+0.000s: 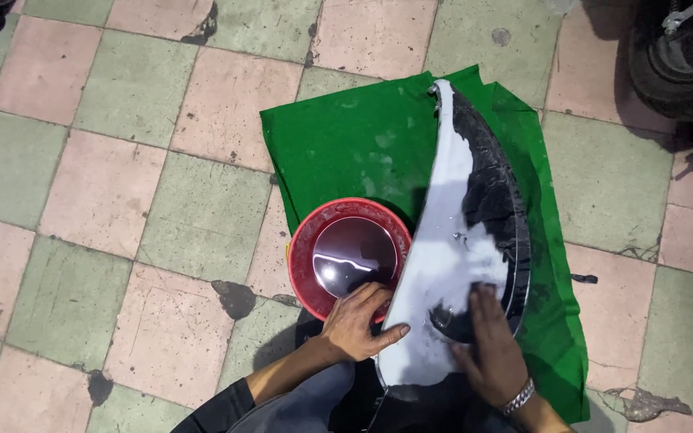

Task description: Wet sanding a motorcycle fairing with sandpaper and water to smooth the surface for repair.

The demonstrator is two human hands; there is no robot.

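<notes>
Head view: I am watching the left hand (360, 322) gripping the near left edge of the curved vehicle panel (451, 256) to steady it, while the right hand (491, 346) is pressing flat, rubbing white lather. The red bucket (306, 248) is sitting left, the green cloth (338, 144) underneath.

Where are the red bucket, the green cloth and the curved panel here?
red bucket (302, 265): head view, left rim.
green cloth (338, 152): head view, bare upper left part.
curved panel (443, 240): head view, white middle.
</notes>
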